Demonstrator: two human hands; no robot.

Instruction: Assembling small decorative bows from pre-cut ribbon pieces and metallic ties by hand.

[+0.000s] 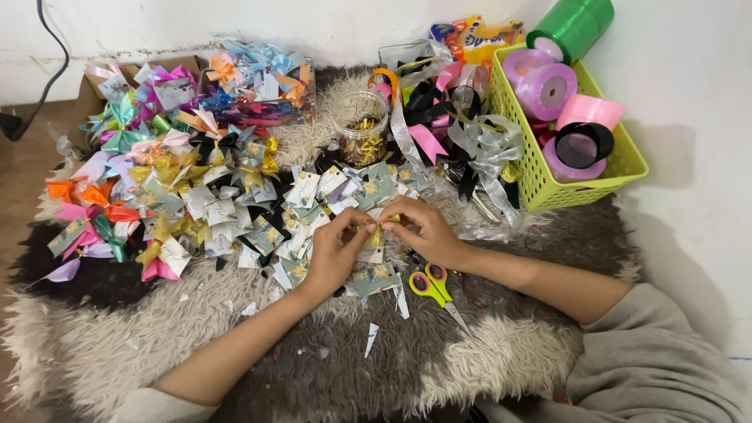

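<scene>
Gold bow [377,231] pinched between left hand [333,254] and right hand [427,231].

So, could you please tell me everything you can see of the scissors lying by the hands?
The scissors are small, with yellow-green and pink plastic loop handles and short metal blades. They lie flat and shut on the shaggy grey-and-cream rug, handles toward the hands, blades pointing toward the person. They sit just below the right hand, under the wrist; no hand touches them. Paper scraps lie nearby.
</scene>
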